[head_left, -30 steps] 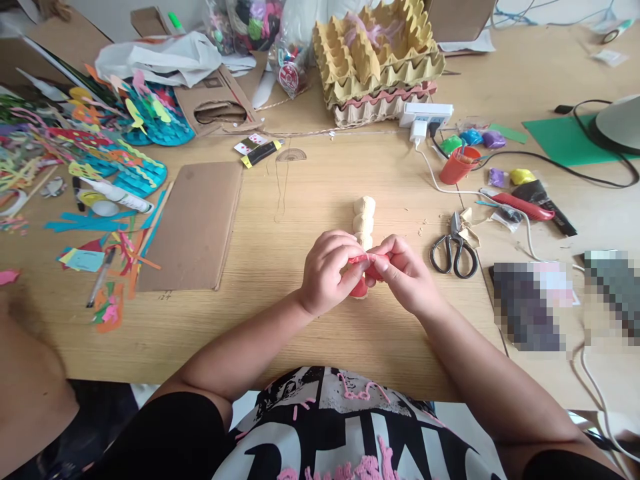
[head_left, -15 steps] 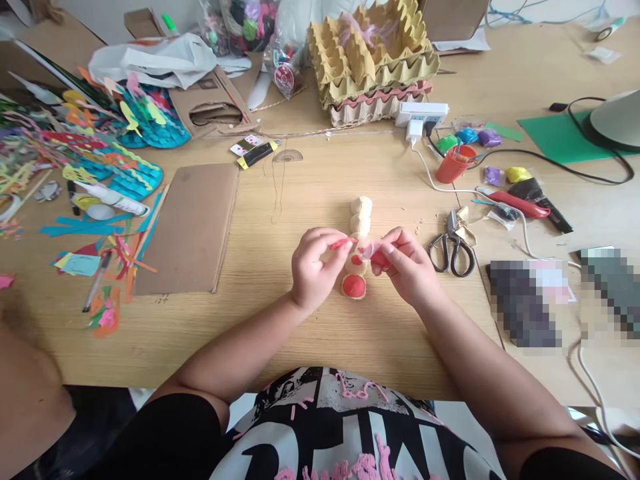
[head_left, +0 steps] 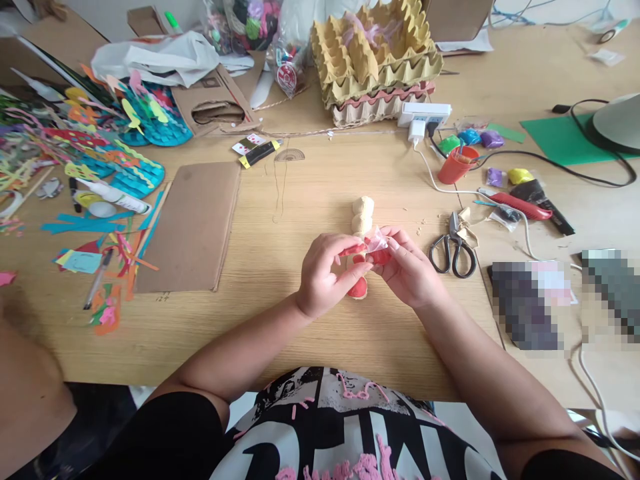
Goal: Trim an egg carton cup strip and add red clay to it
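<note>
Both hands meet over a row of pale cups (head_left: 363, 215) that look cut from egg carton, standing on the wooden table. Red soft clay fills the nearest cup (head_left: 357, 289). My left hand (head_left: 321, 275) is closed, with a strip of red clay (head_left: 354, 249) along its fingers and its thumb reaching toward the other hand. Closed on a small clear plastic packet (head_left: 377, 240) with red clay (head_left: 381, 257) in it is my right hand (head_left: 414, 272). The fingers of both hands hide the middle cups in part.
Black-handled scissors (head_left: 453, 250) lie right of my hands. A brown cardboard sheet (head_left: 187, 227) is at left, near paper scraps and a glue bottle (head_left: 120, 197). Stacked egg trays (head_left: 375, 80), a power strip (head_left: 425, 113) and a red cup (head_left: 457, 167) stand farther back. A person's arm shows at far left.
My left hand has moved right, up against my right hand, and its thumb has left the pinch to reach toward the packet. The nearest cup is now more covered.
</note>
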Tool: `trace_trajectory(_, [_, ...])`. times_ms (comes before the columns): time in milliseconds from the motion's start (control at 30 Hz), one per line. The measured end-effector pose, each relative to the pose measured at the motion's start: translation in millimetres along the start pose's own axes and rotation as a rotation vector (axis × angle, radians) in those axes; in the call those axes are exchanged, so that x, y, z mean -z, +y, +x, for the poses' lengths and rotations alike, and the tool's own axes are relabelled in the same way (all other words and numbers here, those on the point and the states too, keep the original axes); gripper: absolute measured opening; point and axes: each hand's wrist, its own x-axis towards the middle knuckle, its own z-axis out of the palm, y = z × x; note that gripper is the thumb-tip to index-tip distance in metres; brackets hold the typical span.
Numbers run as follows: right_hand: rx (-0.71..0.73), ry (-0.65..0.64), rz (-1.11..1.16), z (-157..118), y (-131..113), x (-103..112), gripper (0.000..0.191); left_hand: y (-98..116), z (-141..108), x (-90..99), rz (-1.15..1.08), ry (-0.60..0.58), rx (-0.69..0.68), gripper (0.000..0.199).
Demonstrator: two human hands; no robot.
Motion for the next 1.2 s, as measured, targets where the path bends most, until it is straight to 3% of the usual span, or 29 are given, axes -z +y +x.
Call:
trace_trajectory(167, [-0.023, -0.057, -0.039, -3, 2, -4, 0.037, -3, -3, -0.5, 0.145, 0.034, -0.140, 0.050])
trace_trajectory(433, [0.082, 0.000, -0.162, 5, -7, 5, 0.037, -11, -11, -5.2, 0.011, 0.012, 0.063, 0.040])
trace_trajectory(700, [0.142, 0.037, -0.218, 4, 2, 8, 0.041, 0, -2, -2.7, 0.214, 0.043, -0.087, 0.053])
trace_trajectory(933, [0.219, -0.050, -0.283, -1, 10, 1, 0.033, 2, -9, -5.5, 0.184, 0.063, 0.013, 0.044])
trace_trajectory(1200, [0.239, 0.007, -0.297, -4, 10, -4, 0.037, 2, -14, -7.3, 0.140, 0.076, 0.011, 0.043])
